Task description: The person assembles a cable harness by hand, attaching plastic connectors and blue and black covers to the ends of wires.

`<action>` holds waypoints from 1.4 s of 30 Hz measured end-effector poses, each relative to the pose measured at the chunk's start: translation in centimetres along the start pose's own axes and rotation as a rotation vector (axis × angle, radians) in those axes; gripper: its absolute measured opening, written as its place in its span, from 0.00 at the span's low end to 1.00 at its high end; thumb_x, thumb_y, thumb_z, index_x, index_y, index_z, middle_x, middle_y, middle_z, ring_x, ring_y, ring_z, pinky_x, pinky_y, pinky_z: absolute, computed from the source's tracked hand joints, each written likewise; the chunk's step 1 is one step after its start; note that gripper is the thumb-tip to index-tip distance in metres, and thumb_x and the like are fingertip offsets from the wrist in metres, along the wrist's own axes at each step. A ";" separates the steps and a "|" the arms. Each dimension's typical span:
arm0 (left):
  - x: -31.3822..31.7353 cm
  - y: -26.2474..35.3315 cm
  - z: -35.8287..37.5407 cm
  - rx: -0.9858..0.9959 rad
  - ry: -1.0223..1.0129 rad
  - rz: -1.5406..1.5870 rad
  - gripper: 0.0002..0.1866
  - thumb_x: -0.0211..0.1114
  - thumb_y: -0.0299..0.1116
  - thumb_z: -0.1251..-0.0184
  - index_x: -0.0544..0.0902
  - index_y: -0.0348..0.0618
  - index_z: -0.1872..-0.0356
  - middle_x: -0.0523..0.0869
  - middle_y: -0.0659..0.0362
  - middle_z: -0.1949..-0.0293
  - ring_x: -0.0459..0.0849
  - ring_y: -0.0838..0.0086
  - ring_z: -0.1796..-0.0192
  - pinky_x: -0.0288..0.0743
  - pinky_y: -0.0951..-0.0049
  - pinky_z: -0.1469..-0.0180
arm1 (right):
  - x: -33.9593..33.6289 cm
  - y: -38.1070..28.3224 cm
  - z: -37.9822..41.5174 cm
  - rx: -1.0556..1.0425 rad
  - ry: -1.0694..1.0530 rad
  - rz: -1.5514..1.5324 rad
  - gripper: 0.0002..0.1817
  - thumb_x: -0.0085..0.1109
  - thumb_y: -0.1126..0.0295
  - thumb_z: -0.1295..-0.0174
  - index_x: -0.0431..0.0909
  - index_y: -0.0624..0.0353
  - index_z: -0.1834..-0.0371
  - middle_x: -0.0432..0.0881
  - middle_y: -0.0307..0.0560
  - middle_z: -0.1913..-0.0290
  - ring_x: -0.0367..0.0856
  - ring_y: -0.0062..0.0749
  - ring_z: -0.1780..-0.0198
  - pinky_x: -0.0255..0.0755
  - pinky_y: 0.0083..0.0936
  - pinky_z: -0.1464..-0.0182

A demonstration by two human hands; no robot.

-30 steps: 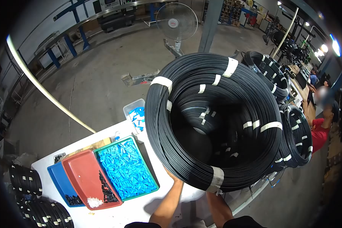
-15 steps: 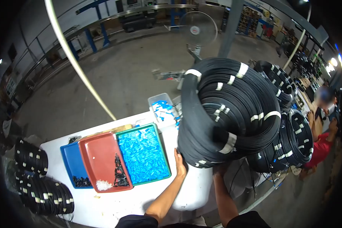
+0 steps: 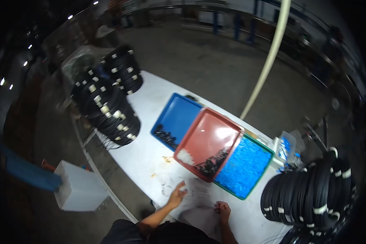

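Note:
My left hand [image 3: 177,196] is just above the white table, its thumb and fingers apart and nothing in it. To its right, my right hand [image 3: 223,209] hovers near the table's front with fingers loosely bent, slightly blurred, and no object shows in it. Beyond both hands lies a red tray [image 3: 203,126] holding small black parts [image 3: 214,163] and a little heap of white pieces [image 3: 186,157]. A green-rimmed tray [image 3: 245,199] full of small blue pieces [image 3: 244,164] adjoins it on the right. On the left, a blue tray [image 3: 179,112] has black parts along its near side.
Stacked black cable coils [image 3: 105,107] with white tape bands stand at the table's left end. More taped coils [image 3: 309,195] are piled at the right. A clear box [image 3: 286,146] of blue and white pieces sits at the back right. A pale pole [image 3: 268,61] rises behind the table [image 3: 144,162].
My view has swung left. Both hands have come away from the large black coil at the right and are now over the table in front of the trays.

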State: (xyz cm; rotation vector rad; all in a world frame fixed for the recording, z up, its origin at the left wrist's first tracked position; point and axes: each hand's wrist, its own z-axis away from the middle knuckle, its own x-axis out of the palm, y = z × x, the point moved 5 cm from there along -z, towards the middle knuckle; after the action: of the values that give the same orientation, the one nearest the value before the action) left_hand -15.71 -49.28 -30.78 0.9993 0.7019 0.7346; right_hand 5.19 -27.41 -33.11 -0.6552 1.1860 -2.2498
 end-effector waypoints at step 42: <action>-42.4 27.0 -6.9 0.631 1.433 0.551 0.51 0.62 0.20 0.52 0.52 0.30 0.21 0.58 0.40 0.22 0.59 0.50 0.20 0.49 0.61 0.19 | 71.8 -31.2 -11.3 -0.734 -0.529 0.249 0.37 0.56 0.80 0.42 0.66 0.70 0.24 0.84 0.68 0.41 0.85 0.48 0.39 0.74 0.32 0.35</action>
State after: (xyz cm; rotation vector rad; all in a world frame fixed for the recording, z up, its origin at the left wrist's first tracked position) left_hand -51.00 -70.60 -1.26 1.1442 2.0217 1.8224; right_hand -62.60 -50.80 0.38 -1.2004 1.6729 -1.2738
